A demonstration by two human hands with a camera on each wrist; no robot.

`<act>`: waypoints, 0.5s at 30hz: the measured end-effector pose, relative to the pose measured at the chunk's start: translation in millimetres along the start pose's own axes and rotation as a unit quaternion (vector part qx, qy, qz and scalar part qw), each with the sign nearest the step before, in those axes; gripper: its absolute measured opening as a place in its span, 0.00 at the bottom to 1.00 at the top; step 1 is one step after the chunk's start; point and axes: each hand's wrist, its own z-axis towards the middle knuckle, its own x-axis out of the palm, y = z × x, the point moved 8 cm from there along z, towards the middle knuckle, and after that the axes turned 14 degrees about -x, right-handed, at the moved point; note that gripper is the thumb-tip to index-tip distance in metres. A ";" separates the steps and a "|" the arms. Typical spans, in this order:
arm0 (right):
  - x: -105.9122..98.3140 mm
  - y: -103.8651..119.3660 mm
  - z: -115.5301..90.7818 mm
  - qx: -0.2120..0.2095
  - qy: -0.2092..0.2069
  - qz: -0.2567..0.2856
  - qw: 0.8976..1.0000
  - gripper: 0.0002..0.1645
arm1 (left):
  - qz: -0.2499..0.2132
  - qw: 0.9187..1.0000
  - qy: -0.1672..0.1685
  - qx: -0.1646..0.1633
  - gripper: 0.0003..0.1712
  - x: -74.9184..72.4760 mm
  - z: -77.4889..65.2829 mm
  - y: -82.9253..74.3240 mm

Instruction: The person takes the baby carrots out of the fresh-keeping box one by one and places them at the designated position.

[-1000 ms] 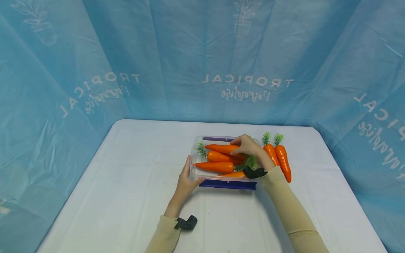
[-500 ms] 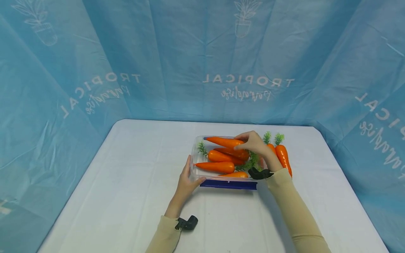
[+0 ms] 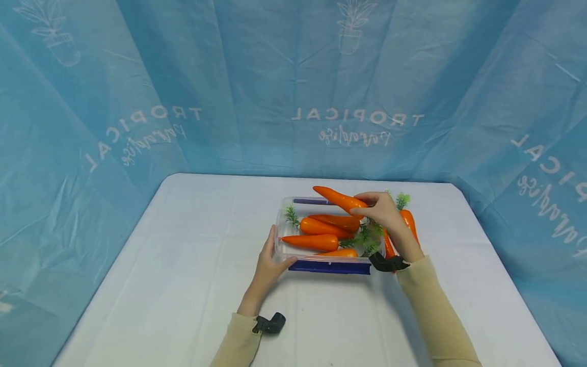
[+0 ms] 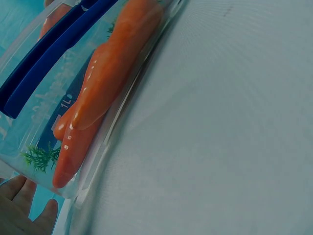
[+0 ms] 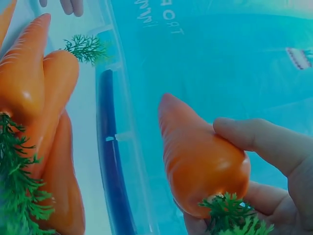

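In the head view, a clear plastic food box [image 3: 278, 244] with blue clip flaps holds several orange carrots [image 3: 312, 242] with green leafy tops. My left hand [image 3: 269, 264] rests against the box's left end, fingers extended along the wall and thumb at the front corner. Over the back right of the box, my right hand [image 3: 380, 208] grips one carrot [image 3: 337, 198] by its thick end, its tip pointing left and raised. From the right wrist, that carrot [image 5: 200, 156] shows between thumb and fingers, clear of the box wall, green top hanging below.
Two more carrots [image 3: 408, 221] lie on the white table [image 3: 183, 265] right of the box, partly hidden by the right forearm. The blue front flap [image 3: 330, 267] hangs outward. A blue printed curtain [image 3: 257, 102] stands behind and at both sides.
My right hand has lifted the carrot up out of the box and moved right with it; its tip now overlaps the back rim. My left hand and the box have stayed in place.
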 end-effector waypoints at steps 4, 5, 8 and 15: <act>-9.6 1.5 -8.3 0.004 -0.021 0.005 1.000 0.31 | -0.004 1.000 0.002 -0.003 0.56 -0.1 -0.2 0.0; -12.4 3.3 -10.7 0.000 -0.027 0.000 1.000 0.32 | -0.005 1.000 0.001 -0.003 0.56 -0.2 -0.2 0.1; -23.7 6.0 -18.9 -0.008 -0.058 -0.017 0.998 0.32 | -0.009 1.000 0.001 -0.004 0.56 0.0 -0.1 0.0; -51.8 4.2 -40.7 -0.018 -0.142 -0.028 0.989 0.30 | -0.005 1.000 0.004 -0.007 0.55 0.7 0.8 -0.6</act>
